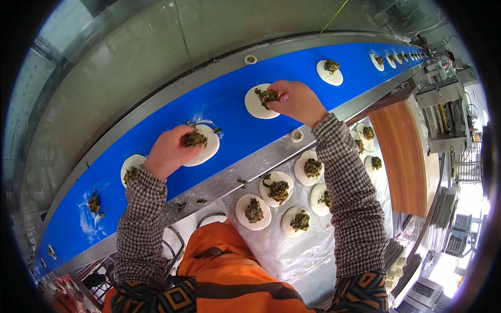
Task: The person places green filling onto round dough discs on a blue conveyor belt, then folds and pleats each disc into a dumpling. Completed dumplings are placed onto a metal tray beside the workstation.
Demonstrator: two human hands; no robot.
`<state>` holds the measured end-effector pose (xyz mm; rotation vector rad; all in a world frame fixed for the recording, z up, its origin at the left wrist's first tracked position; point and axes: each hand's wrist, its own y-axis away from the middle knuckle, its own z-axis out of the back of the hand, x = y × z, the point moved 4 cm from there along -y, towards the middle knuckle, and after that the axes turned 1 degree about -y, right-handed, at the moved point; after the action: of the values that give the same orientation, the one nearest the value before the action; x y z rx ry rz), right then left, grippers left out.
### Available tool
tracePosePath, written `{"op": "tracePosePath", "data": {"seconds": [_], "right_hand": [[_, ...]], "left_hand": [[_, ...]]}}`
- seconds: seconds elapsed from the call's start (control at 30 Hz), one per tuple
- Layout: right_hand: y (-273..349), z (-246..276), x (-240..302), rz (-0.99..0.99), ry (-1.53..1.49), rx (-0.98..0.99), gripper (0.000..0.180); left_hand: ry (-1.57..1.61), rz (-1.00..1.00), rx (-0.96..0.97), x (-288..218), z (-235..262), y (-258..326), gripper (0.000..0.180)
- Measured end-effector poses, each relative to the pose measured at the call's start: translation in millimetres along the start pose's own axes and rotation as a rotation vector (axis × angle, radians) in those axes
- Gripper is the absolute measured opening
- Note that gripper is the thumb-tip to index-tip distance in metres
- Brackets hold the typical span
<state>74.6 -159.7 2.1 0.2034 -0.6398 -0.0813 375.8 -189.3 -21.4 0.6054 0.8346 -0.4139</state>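
My left hand (172, 151) has its fingers closed around a clump of chopped leafy green filling (195, 140), at the left side of a flat white dough round (211, 146). Farther right, my right hand (298, 103) curls its fingers onto another clump of green filling (266, 97). That clump sits over the right part of a second dough round (257, 109). Both rounds lie on a blue conveyor belt (229, 112). Left of my left hand, a filled dough round (128, 166) is partly covered by my wrist. Some fingertips are hidden behind the filling.
Near me, a plastic-covered metal table (271, 253) bears several dough rounds topped with filling. More filled rounds (330, 73) line the belt toward the far right. Loose filling (94, 203) lies on its left. A wooden board (401, 156) stands right of my right arm.
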Motion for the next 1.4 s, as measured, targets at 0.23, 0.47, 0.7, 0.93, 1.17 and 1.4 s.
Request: {"op": "tracePosePath", "data": {"seconds": [0.23,0.47,0.7,0.93,1.17,1.4], "right_hand": [[-9,-32,28,-0.024,0.159,-0.136,0.061],[-36,-79,71,0.033,0.141,0.03,0.052],[-5,-123,127,-0.055,-0.297,-0.146,0.073],[117,-102,100,-0.076,-1.259,-0.211,0.058],[385,-78,4,-0.417,-1.395,-0.757,0.039],[440,-140,-18,-0.328,-1.811,-0.839,0.033]], "left_hand": [[-0.264,-0.073,-0.293,37,35,42,0.058],[0.18,0.087,0.219,98,81,59,0.035],[-0.003,0.082,0.133,137,127,103,0.042],[0.305,0.196,-0.015,126,140,154,0.053],[0.16,0.029,0.445,5,14,165,0.061],[-0.357,-0.263,1.343,-89,-225,134,0.056]]}}
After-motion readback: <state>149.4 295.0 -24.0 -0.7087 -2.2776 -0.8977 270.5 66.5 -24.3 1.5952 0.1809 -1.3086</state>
